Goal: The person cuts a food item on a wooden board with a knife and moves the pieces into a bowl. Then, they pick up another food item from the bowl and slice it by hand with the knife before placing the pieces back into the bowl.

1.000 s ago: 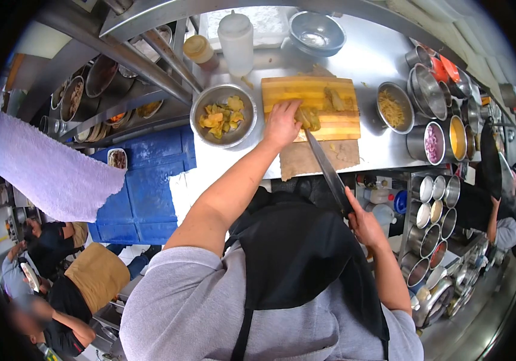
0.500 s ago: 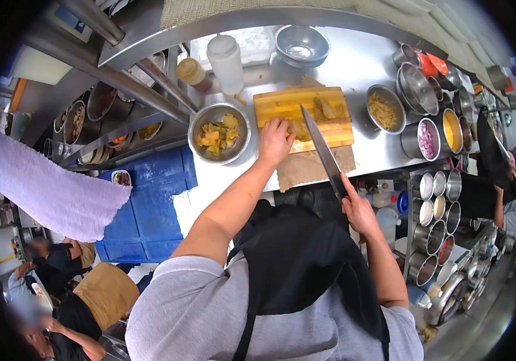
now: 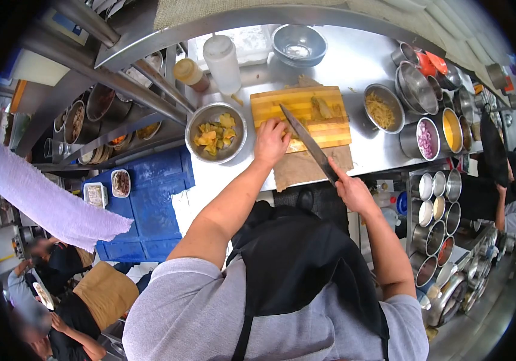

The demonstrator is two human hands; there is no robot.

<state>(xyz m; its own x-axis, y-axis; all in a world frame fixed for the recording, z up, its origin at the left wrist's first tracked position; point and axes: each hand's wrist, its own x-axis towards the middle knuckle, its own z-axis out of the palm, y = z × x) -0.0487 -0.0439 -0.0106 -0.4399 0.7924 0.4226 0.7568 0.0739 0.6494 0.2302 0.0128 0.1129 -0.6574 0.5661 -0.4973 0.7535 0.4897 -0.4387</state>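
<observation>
The left hand (image 3: 271, 142) lies palm down on the near left part of the wooden cutting board (image 3: 297, 102), fingers curled and pressed together over a small heap of yellowish pieces (image 3: 289, 128), holding them in place. The right hand (image 3: 350, 191) is closed in a fist around the handle of a large knife (image 3: 306, 140), near the counter's front edge; the blade slants up and to the left across the board, its tip just beside the left hand's fingers. More yellowish pieces (image 3: 324, 109) lie farther back on the board. The board rests on a brown cloth (image 3: 312, 165) on the steel counter (image 3: 360, 60).

Left of the board, a metal bowl (image 3: 216, 133) holds yellow and green chunks. To the right, a steel pan (image 3: 385, 108) holds pale shredded food. Farther right, one round container (image 3: 429, 139) holds chopped purple pieces and another container (image 3: 452, 130) an orange-yellow sauce. At the far edge stand a white squeeze bottle (image 3: 222, 55), a brownish squeeze bottle (image 3: 190, 73) and an empty steel bowl (image 3: 299, 46).
</observation>
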